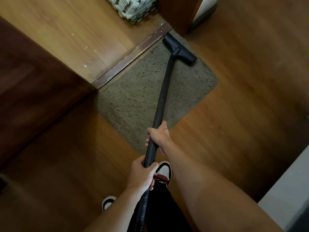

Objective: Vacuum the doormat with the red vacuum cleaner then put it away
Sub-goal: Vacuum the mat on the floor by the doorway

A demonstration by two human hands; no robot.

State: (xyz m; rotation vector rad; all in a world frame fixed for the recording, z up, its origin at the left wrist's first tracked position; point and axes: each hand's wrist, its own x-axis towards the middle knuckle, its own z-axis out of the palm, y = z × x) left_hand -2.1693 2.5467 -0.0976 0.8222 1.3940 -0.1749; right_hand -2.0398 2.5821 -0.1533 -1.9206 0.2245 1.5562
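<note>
A grey-brown shaggy doormat (142, 91) lies on the wooden floor against a door threshold. The vacuum's black floor head (179, 48) rests on the mat's far corner near the door frame. Its black wand (164, 91) slants back toward me. My right hand (158, 136) grips the wand higher up, over the mat's near edge. My left hand (143, 174) grips the wand's lower end where the ribbed hose (142, 211) begins. The red body of the vacuum is out of view.
A dark wooden door (36, 91) stands open on the left. The metal threshold strip (133, 56) runs diagonally. Stacked foam tiles (133, 7) sit beyond it. A door frame post (178, 14) rises beside the floor head. My shoes (164, 171) stand just behind the mat.
</note>
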